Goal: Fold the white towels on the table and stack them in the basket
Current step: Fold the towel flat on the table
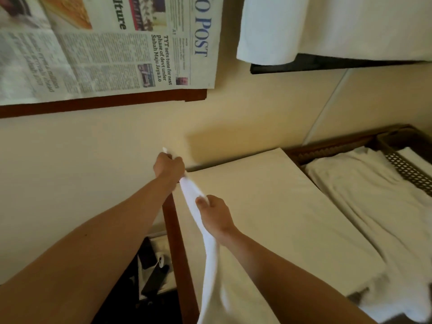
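- Head view looked down along two bare forearms reaching out over a table (268, 206) draped in a smooth cream cloth, its dark wooden edge (174, 242) running down the left side.
- And the left hand (168, 166) was clenched round one end of a white towel (208, 249), a small tip of fabric poking out above the knuckles!
- Right hand (216, 216) was nearer the camera, fingers curled and pinching the same towel lower along its edge.
- Between the two hands the towel was bunched narrow; below the right hand it hung wider, falling past the table's left edge toward the bottom of the frame.
- Over to the right, a crumpled white towel (364, 197) lay spread along the table's far side, its lower end spilling off near the bottom right corner.
- Up in the right corner sat a dark woven basket (406, 169) with lattice walls, white fabric showing inside, touching the crumpled towel.
- Behind it all stood a plain cream wall (93, 160), meeting a second wall at a corner on the right.
- A newspaper (112, 45) was stuck flat up on the left, over a brown wooden strip (102, 102).
- Top right, more white cloth (327, 26) draped over a dark ledge.
- Down left of the table, dark clutter sat on the floor, too blurred to name.
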Available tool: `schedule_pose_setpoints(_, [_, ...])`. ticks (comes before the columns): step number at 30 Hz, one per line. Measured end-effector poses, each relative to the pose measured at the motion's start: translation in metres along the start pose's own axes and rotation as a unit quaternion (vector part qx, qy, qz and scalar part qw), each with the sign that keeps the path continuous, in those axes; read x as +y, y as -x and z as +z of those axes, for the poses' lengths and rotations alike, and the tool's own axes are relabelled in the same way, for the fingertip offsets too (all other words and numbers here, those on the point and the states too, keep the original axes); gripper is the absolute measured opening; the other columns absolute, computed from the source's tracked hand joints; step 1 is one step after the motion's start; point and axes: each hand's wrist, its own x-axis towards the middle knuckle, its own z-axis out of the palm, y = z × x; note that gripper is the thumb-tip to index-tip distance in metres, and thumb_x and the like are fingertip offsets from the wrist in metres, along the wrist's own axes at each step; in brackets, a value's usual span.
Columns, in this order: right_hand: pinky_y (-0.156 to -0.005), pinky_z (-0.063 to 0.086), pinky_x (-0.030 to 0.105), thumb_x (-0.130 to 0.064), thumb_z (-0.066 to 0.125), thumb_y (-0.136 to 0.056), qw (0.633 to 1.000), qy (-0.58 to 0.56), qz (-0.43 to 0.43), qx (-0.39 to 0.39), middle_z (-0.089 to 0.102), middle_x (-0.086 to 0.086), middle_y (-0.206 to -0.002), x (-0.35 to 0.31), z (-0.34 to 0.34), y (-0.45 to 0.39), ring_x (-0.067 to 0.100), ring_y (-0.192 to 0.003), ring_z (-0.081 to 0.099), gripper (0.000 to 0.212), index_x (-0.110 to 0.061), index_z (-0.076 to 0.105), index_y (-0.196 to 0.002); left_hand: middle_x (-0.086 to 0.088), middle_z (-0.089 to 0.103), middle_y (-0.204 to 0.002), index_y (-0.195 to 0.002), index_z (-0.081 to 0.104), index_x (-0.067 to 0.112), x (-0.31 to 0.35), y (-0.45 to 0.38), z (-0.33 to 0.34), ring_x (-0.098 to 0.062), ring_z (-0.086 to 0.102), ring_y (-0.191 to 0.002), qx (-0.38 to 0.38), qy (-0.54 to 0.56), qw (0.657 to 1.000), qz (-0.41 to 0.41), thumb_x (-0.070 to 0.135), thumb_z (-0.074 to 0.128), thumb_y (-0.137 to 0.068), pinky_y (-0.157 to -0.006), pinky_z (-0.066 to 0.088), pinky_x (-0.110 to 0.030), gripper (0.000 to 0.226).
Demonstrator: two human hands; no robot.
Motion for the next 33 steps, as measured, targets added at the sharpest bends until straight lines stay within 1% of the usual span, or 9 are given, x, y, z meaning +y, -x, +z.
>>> schedule_pose_setpoints(5, [-0.057,0.033,0.029,-0.033,0.048,-0.103,0.997,-0.040,0.015,0.058,0.045,-0.005,-0.063,0.029,-0.072,-0.027,0.015,-0.058,0.041,0.042,-0.018,0.040,-0.064,-0.013,0.069,-0.104,-0.107,0.059,0.009,0.043,0.021,0.068,-0.032,0.070,-0.092,-0.034,0.008,0.999,0.015,0.020,0.052,-0.088,-0.072,0.055,-0.035,0.023])
schedule_pose_setpoints(9, [-0.058,0.034,0.029,-0.033,0.051,-0.101,0.995,-0.066,0.033,0.074,0.043,-0.005,-0.059,0.059,-0.138,-0.063,0.016,-0.057,0.040,0.043,-0.018,0.038,-0.063,-0.009,0.066,-0.101,-0.104,0.055,0.010,0.075,0.031,0.140,-0.030,0.071,-0.083,-0.056,0.021,0.998,0.022,0.018,0.050,-0.087,-0.057,0.047,-0.027,0.020])
schedule_pose_setpoints(15, [-0.058,0.036,0.029,-0.030,0.053,-0.103,0.989,-0.084,0.063,0.107,0.047,-0.005,-0.059,0.118,-0.246,-0.123,0.014,-0.056,0.043,0.042,-0.020,0.047,-0.063,-0.003,0.057,-0.094,-0.099,0.053,0.010,0.120,0.045,0.276,-0.022,0.063,-0.075,-0.083,0.036,0.996,0.021,0.012,0.050,-0.090,-0.065,0.061,-0.035,0.010])
schedule_pose_setpoints(20, [-0.070,0.049,0.036,-0.031,0.053,-0.103,0.980,-0.077,0.100,0.151,0.063,0.011,-0.076,0.178,-0.306,-0.186,0.023,-0.071,0.058,0.036,-0.004,0.064,-0.082,-0.003,0.056,-0.100,-0.112,0.052,0.010,0.132,0.043,0.387,-0.028,0.066,-0.093,-0.122,0.014,0.992,0.018,0.018,0.053,-0.096,-0.076,0.061,-0.041,0.018])
schedule_pose_setpoints(23, [-0.072,0.043,0.034,-0.033,0.048,-0.104,0.979,-0.003,0.123,0.162,0.062,0.007,-0.079,0.213,-0.319,-0.218,0.028,-0.080,0.059,0.037,-0.008,0.061,-0.080,-0.004,0.066,-0.106,-0.111,0.058,0.017,0.109,0.033,0.432,-0.027,0.068,-0.093,-0.194,-0.030,0.981,0.011,0.037,0.061,-0.097,-0.069,0.057,-0.034,0.025])
schedule_pose_setpoints(25, [-0.075,0.040,0.033,-0.031,0.043,-0.104,0.976,0.068,0.143,0.149,0.062,0.005,-0.085,0.226,-0.318,-0.228,0.031,-0.088,0.060,0.034,-0.009,0.063,-0.088,0.002,0.069,-0.102,-0.102,0.062,0.024,0.085,0.028,0.434,-0.021,0.069,-0.094,-0.229,-0.050,0.971,0.046,0.041,0.064,-0.095,-0.072,0.054,-0.029,0.019])
schedule_pose_setpoints(28, [-0.071,0.037,0.032,-0.033,0.044,-0.099,0.972,0.149,0.154,0.093,0.054,-0.007,-0.079,0.219,-0.317,-0.247,0.024,-0.084,0.057,0.025,-0.016,0.056,-0.084,0.011,0.069,-0.100,-0.096,0.066,0.025,0.058,0.019,0.400,-0.001,0.063,-0.088,-0.156,-0.061,0.977,0.132,0.019,0.063,-0.096,-0.073,0.044,-0.007,0.007])
schedule_pose_setpoints(31, [-0.058,0.037,0.030,-0.045,0.048,-0.094,0.977,0.153,0.129,0.069,0.061,-0.002,-0.088,0.205,-0.322,-0.285,0.018,-0.078,0.060,0.030,-0.016,0.058,-0.096,0.002,0.069,-0.110,-0.108,0.069,0.021,0.034,-0.003,0.346,-0.019,0.062,-0.102,-0.034,-0.193,0.950,0.242,0.009,0.064,-0.090,-0.090,0.048,-0.029,0.022])
schedule_pose_setpoints(33, [-0.053,0.034,0.030,-0.048,0.048,-0.094,0.980,0.161,0.091,0.069,0.059,-0.001,-0.083,0.198,-0.325,-0.318,0.022,-0.076,0.058,0.035,-0.014,0.056,-0.091,-0.001,0.065,-0.125,-0.121,0.066,0.023,0.023,-0.022,0.315,-0.031,0.057,-0.116,-0.021,-0.321,0.913,0.251,0.014,0.065,-0.090,-0.098,0.045,-0.045,0.032])
